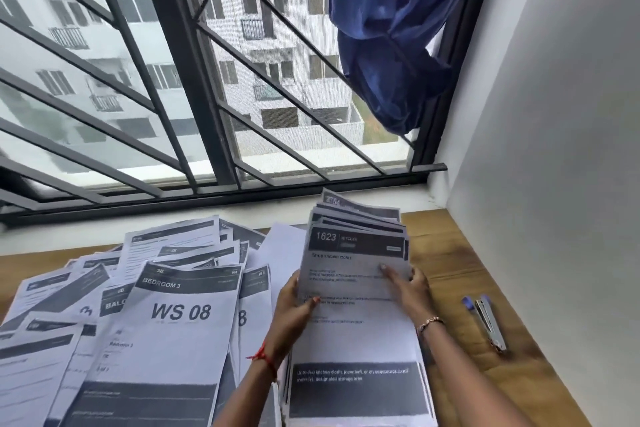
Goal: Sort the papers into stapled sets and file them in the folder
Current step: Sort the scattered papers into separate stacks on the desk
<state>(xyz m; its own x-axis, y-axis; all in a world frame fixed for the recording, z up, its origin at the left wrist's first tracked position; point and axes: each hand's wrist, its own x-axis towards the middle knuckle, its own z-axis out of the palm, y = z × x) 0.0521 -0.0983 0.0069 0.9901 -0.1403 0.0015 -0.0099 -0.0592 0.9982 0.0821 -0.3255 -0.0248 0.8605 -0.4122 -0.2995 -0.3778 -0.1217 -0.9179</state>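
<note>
I hold a stack of printed sheets upright over the wooden table; its top page reads "1623 Kitchen". My left hand grips the stack's left edge, thumb on the front page. My right hand holds the right edge with its thumb pressed on the top sheet. Behind the front page several sheets fan out. A loose heap of papers covers the table's left half, with a "Bedroom 3 WS 08" sheet on top. A silver stapler lies on the table to the right of my right hand.
A blue-capped pen lies beside the stapler. The white wall bounds the table on the right. A barred window runs along the back, with a knotted blue curtain hanging in its right corner. No folder is in view.
</note>
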